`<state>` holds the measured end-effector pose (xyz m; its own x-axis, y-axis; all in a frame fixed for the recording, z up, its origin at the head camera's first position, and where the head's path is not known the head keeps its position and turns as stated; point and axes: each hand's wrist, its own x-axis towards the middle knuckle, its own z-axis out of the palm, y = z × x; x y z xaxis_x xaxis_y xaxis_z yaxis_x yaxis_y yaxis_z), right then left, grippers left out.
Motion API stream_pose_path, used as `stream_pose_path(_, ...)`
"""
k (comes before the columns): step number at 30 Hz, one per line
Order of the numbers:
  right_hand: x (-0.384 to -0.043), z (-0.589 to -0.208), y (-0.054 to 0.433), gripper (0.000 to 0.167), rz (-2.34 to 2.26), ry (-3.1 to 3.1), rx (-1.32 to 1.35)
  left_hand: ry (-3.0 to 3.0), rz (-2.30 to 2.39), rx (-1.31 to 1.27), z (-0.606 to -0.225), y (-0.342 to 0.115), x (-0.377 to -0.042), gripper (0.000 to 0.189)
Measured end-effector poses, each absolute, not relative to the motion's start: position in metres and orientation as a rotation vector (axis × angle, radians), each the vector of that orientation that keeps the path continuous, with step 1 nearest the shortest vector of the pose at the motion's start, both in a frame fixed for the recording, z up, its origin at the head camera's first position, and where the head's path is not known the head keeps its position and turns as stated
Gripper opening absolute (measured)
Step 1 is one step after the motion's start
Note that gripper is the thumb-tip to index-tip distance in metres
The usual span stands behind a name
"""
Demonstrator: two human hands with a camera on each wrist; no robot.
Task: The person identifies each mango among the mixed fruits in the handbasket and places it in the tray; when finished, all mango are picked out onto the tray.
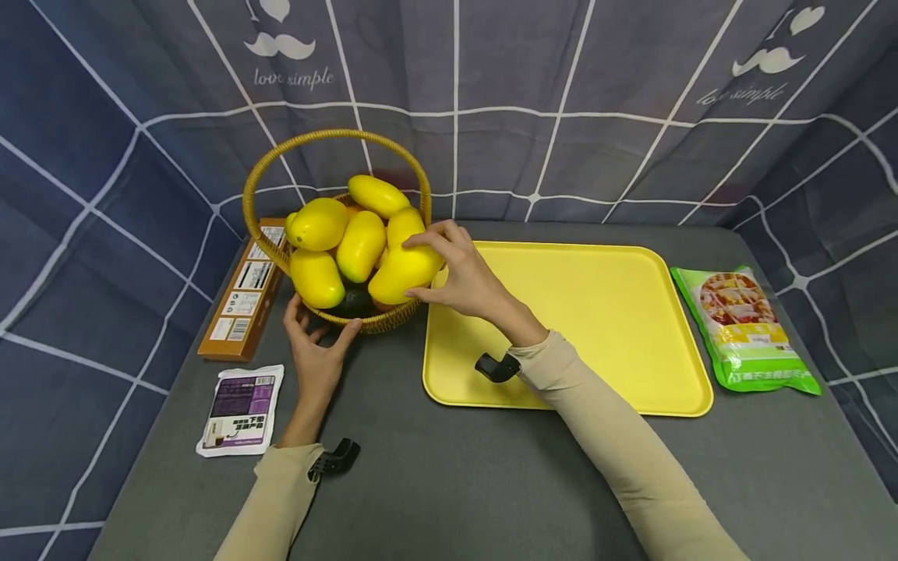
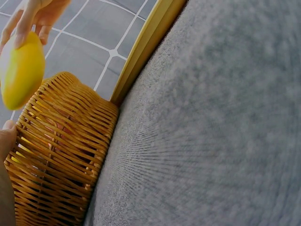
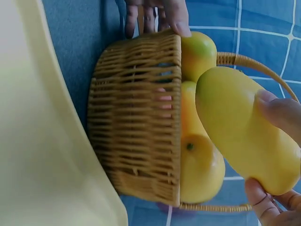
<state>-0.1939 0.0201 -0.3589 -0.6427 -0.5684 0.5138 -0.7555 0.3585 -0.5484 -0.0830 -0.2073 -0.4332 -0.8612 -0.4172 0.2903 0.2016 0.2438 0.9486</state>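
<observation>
Diagonally extended, right hand pinching a yellow mango over a wicker basket, left hand gripping its near side

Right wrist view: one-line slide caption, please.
Right hand grips a yellow mango; left hand touches the wicker basket holding more fruit.

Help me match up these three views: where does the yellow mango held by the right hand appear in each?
Head: left of centre, the yellow mango is over the front-right rim of the wicker basket, in the right hand.
Left wrist: upper left, close to the left edge.
Right wrist: right side, just right of the basket's rim.
Shared landmark: the wicker basket.
</observation>
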Motion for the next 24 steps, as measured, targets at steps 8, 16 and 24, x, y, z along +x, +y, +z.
stream_pose_path(8, -0.193, -0.359, 0.044, 0.057, 1.175, -2.398, 1.181, -2.025, -1.656, 0.199, -0.434, -0.208, -0.083, 0.091)
stream_pose_path(16, -0.198, -0.372, 0.077, 0.058, 1.203, -2.473, 1.116, -2.025, -1.654, 0.2, -0.432, -0.208, -0.083, 0.091)
stream_pose_path(24, -0.209, -0.394, 0.102, 0.058, 1.254, -2.618, 1.069, -2.024, -1.661, 0.192, -0.431, -0.207, -0.081, 0.09)
